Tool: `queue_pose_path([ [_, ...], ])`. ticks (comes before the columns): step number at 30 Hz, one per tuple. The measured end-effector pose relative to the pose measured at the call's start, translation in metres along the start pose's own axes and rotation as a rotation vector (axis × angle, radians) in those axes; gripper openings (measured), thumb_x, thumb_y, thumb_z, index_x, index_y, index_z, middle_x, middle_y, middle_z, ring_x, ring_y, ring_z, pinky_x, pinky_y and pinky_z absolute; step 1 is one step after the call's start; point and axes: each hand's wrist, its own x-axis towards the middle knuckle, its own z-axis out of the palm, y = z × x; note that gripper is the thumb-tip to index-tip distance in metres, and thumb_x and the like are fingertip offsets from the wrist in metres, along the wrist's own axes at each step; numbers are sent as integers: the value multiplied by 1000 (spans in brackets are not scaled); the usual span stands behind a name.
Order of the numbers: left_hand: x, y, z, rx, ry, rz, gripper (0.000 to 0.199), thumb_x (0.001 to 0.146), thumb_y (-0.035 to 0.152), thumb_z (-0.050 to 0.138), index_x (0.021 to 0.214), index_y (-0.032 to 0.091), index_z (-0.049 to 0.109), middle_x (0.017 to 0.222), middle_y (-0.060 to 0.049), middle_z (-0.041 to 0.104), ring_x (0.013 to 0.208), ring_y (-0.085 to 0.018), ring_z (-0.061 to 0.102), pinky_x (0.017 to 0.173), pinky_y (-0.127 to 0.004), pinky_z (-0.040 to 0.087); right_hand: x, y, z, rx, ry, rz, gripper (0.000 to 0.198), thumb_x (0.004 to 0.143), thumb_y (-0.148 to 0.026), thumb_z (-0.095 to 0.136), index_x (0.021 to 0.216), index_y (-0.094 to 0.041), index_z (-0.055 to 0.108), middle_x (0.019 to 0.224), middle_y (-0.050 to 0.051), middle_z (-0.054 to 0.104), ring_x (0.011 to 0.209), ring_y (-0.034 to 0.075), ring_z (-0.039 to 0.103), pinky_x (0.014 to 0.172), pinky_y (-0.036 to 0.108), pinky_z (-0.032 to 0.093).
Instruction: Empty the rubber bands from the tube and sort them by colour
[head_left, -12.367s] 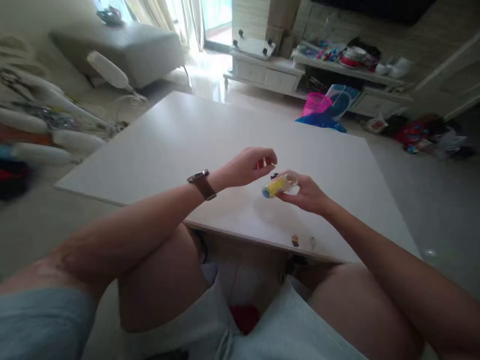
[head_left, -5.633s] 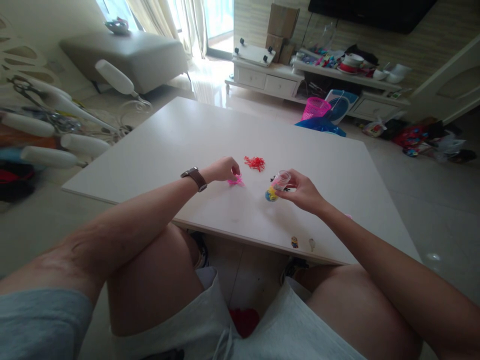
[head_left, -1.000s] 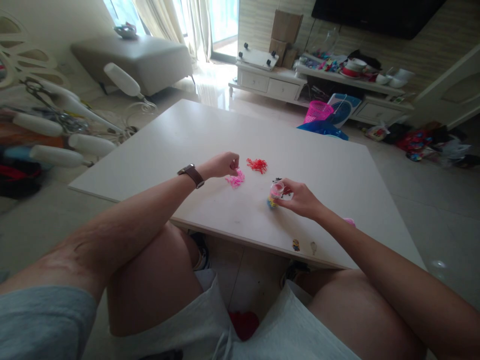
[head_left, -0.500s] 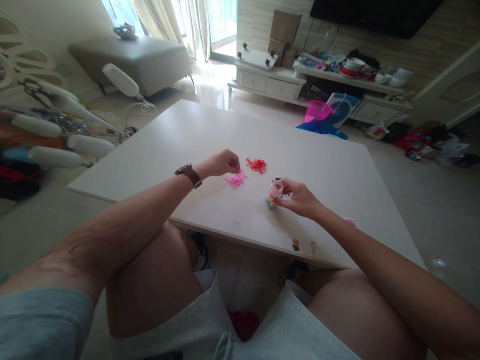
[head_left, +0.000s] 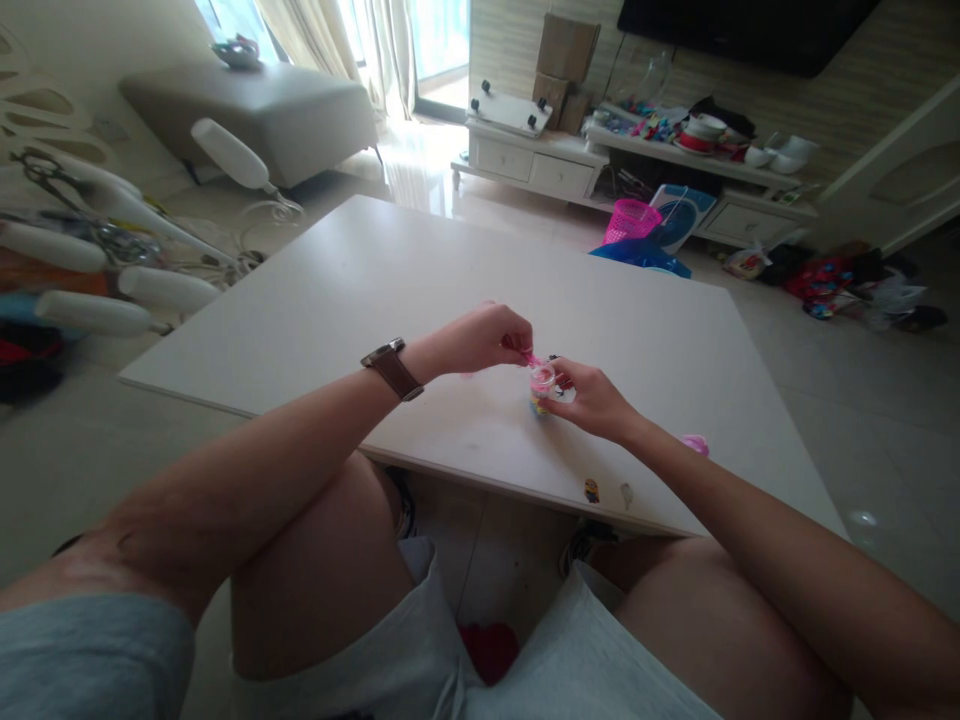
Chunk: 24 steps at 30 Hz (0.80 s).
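My right hand (head_left: 589,395) is closed around a small clear jar (head_left: 541,390), which stands upright on the white table (head_left: 420,270). Blue, yellow and pink bits show through its wall. Just above the jar's mouth, my left hand (head_left: 499,338) pinches some pink rubber bands (head_left: 532,358). A trace of pink shows on the tabletop below the left wrist; the rest of that area and the red pile are hidden behind the left hand. Small black pieces (head_left: 555,357) lie behind the jar, partly covered by the right fingers.
Near the table's front edge lie a yellow minion figure (head_left: 592,490) and a small pale clip-like piece (head_left: 627,494). A pink object (head_left: 696,444) is beside my right forearm. Beyond the table stand a pink basket (head_left: 632,221) and a white cabinet (head_left: 532,165).
My left hand has moved right from the pink pile to the jar's mouth, carrying pink rubber bands. The right hand stays on the jar. The view has shifted slightly.
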Motion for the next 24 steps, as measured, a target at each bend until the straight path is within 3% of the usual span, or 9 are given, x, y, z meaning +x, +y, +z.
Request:
queue_pose_path([
  [9, 10, 11, 12, 209, -93, 154, 21, 89, 16, 61, 70, 19, 70, 68, -2, 66, 68, -14, 58, 72, -29, 42, -1, 0, 2, -27, 8, -1, 25, 83, -32, 74, 106, -25, 67, 101, 4, 75, 90, 23, 71, 83, 37, 57],
  [14, 12, 12, 16, 229, -75, 166, 22, 85, 9, 60, 71, 17, 74, 89, -7, 69, 80, -16, 62, 74, -28, 45, 1, 0, 3, -42, 4, -15, 24, 82, -31, 74, 105, -25, 66, 100, 3, 75, 91, 23, 71, 82, 37, 56],
  [18, 13, 15, 20, 290, -109, 152, 24, 80, 3, 57, 66, 17, 72, 75, -5, 66, 70, -14, 57, 70, -29, 41, 2, 0, 4, -42, 1, -24, 24, 83, -30, 73, 105, -25, 66, 100, 4, 75, 91, 23, 71, 82, 37, 57],
  [24, 14, 14, 26, 240, -31, 55, 17, 74, 2, 60, 70, 16, 69, 65, -1, 64, 61, -12, 53, 61, -27, 35, 2, 0, 4, -52, -8, -13, 24, 83, -30, 72, 106, -25, 68, 101, 4, 75, 90, 23, 71, 84, 38, 57],
])
